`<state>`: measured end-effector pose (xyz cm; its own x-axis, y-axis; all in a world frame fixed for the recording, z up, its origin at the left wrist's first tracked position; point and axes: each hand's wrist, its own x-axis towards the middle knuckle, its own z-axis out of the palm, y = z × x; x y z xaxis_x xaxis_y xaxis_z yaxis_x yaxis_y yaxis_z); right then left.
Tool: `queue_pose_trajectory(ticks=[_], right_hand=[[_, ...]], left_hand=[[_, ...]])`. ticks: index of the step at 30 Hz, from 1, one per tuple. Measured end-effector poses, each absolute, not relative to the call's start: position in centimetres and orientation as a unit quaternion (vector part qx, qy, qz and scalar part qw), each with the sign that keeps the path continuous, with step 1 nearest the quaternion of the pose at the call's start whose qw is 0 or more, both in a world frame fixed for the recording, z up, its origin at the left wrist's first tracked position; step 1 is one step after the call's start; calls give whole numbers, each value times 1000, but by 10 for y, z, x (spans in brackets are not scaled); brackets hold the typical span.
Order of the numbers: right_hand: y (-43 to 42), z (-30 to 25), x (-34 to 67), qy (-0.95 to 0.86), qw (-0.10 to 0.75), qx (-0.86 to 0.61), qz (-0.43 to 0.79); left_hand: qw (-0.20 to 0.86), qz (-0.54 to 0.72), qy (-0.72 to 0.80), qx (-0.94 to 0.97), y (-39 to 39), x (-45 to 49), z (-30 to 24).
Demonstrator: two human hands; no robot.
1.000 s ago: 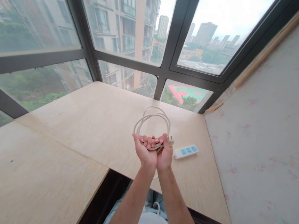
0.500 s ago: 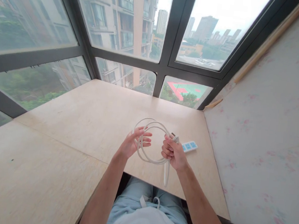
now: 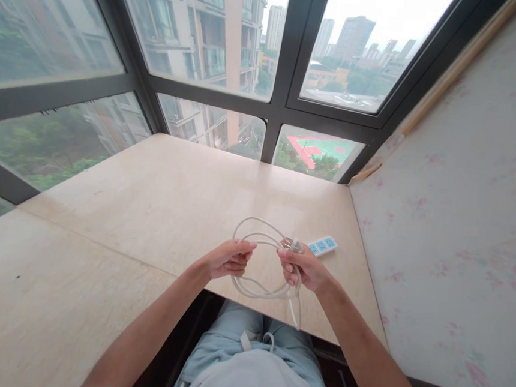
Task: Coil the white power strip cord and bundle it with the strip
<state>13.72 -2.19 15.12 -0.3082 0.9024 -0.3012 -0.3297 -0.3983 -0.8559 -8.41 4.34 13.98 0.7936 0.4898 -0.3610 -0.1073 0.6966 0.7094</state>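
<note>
A coiled white power cord [image 3: 258,237] hangs in loops between my hands above the wooden desk [image 3: 158,203]. My left hand [image 3: 229,258] pinches the left side of the coil, fingers closed round the strands. My right hand [image 3: 304,268] grips the right side, with the plug [image 3: 292,244] sticking up by its thumb. A loose end of the cord [image 3: 296,313] dangles below my right hand toward my lap. The cord's white power strip [image 3: 323,245] with blue sockets lies on the desk just beyond my right hand.
The desk is L-shaped and runs along large dark-framed windows [image 3: 292,52] at the back and left. A pale floral-patterned wall [image 3: 456,205] borders it on the right. My knees in light blue trousers [image 3: 231,336] sit under the desk's front edge.
My hands were pressed together round the bunched cord; they have since parted, opening the coil into a wide loop, and drawn back toward me. The view has tilted slightly down.
</note>
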Motion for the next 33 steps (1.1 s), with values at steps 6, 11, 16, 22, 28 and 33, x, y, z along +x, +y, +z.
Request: queue_pose_trajectory(ticks=[6, 11, 16, 22, 28, 33], right_hand=[[-21, 157, 152, -421, 358, -395, 734], [-21, 171, 161, -457, 314, -390, 736], [-23, 171, 162, -482, 327, -361, 728], [-31, 165, 158, -464, 384, -328, 728], [-32, 163, 152, -399, 447, -334, 728], [-27, 172, 157, -361, 405, -371, 754]], left_hand=[[879, 277, 289, 260, 33, -100, 148], [871, 346, 274, 214, 21, -98, 159], [869, 399, 236, 174, 20, -100, 169], [878, 392, 228, 155, 15, -109, 168], [892, 326, 229, 214, 7, -106, 154], [864, 265, 238, 356, 8, -110, 145]])
